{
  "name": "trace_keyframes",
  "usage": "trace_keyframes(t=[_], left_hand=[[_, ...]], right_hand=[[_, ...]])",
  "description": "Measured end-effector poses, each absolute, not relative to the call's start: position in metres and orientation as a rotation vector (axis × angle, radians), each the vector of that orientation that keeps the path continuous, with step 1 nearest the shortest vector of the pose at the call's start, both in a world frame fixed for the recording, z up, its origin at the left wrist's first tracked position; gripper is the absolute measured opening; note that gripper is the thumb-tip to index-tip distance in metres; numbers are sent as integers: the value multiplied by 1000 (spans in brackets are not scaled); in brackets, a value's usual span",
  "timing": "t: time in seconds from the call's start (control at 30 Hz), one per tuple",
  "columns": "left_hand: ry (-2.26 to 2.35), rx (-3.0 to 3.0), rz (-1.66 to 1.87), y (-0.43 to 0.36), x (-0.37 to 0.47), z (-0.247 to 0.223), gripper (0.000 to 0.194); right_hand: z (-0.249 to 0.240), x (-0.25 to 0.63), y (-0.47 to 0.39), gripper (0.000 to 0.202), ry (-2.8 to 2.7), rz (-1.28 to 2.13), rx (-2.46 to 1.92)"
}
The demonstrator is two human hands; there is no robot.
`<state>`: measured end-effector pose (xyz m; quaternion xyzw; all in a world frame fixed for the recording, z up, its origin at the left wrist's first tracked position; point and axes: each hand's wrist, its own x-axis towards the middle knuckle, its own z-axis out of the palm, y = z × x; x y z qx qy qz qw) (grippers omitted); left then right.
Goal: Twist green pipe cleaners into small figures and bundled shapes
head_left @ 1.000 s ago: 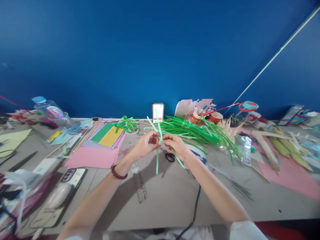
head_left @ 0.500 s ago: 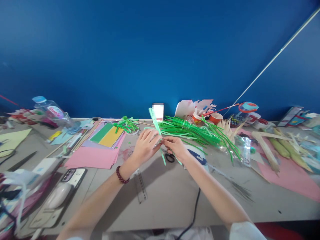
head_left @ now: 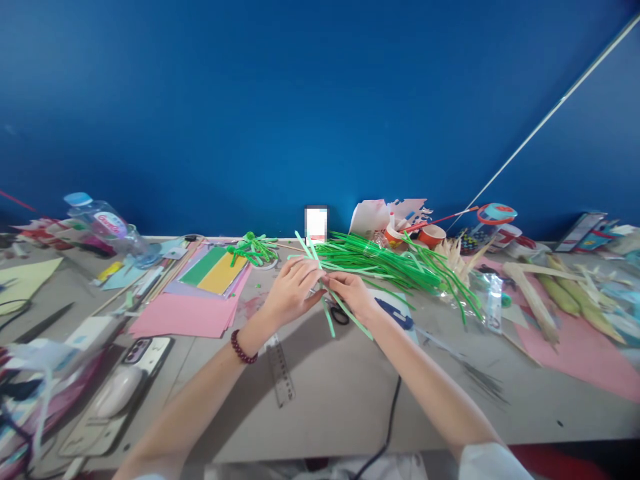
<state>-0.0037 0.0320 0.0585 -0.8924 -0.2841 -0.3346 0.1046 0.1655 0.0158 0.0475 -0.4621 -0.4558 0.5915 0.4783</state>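
Over the middle of the table, my left hand (head_left: pixel 295 288) and my right hand (head_left: pixel 351 293) meet, both closed on pale green pipe cleaners (head_left: pixel 327 316). The fuzzy stems cross between the fingertips; upper ends stick up toward the wall, lower ends hang down and out to the right. My fingers hide the exact crossing point. Dark-handled scissors (head_left: pixel 341 315) lie beneath my hands. Just behind spreads a large bundle of bright green pipe cleaners (head_left: pixel 385 260). A clear ruler (head_left: pixel 281 373) rests on the table below my left hand.
To the left are pink paper (head_left: pixel 187 317), coiled green pieces (head_left: pixel 253 248), a plastic bottle (head_left: pixel 107 223), a phone (head_left: pixel 150 350) and a white mouse (head_left: pixel 120 390). Rightward sit a blue tool (head_left: pixel 394 313), orange cups (head_left: pixel 431 235) and corn husks (head_left: pixel 560 293). A black cable (head_left: pixel 393 417) crosses the front.
The upper ends of the held pipe cleaners have spread apart and sit lower. Their lower ends now reach further down, one along my right wrist. My hands have barely moved.
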Motion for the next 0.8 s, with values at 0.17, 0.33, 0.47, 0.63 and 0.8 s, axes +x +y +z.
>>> trace_keyframes(t=[0.17,0.33,0.47,0.63,0.8], left_hand=[[-1006,-2621,-981,30,0,55,16],[-1028,-2640,-942,28,1,56,17],[-995,-2623,-945,28,1,57,14],[-1012,-2610,-988,28,0,56,16],[-1111,-2769,-1107,28,0,57,20]], right_hand=[[47,164,17,35,-1045,1455,-1116],[48,163,16,34,-993,1508,-1051],[48,164,17,31,-951,1527,-1018],[48,162,16,34,-907,1512,-989],[51,161,13,36,-910,1490,-979]])
